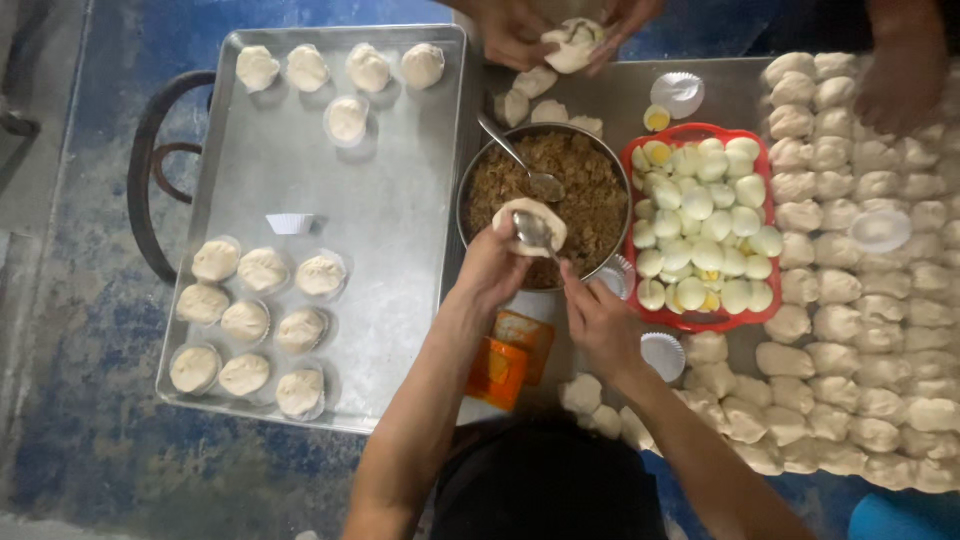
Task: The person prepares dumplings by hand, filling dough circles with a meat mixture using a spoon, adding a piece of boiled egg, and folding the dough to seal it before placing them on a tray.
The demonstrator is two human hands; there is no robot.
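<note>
My left hand (492, 268) cups a flattened disc of white dough (530, 222) over the near rim of a round metal bowl (480, 170) of brown minced filling (585, 195). My right hand (598, 322) grips the handle of a metal spoon (533, 232) whose bowl rests on the dough. A second spoon (520, 162) lies in the filling. A red basket (700, 320) of halved boiled eggs (700, 220) stands just right of the bowl.
A large metal tray (390, 210) at left holds filled buns in paper cups (255, 320). Rows of dough pieces (860, 300) cover the right side. Another person's hands (560, 35) shape dough at the top; a further hand (895, 90) is at top right. Orange packets (510, 360) lie near me.
</note>
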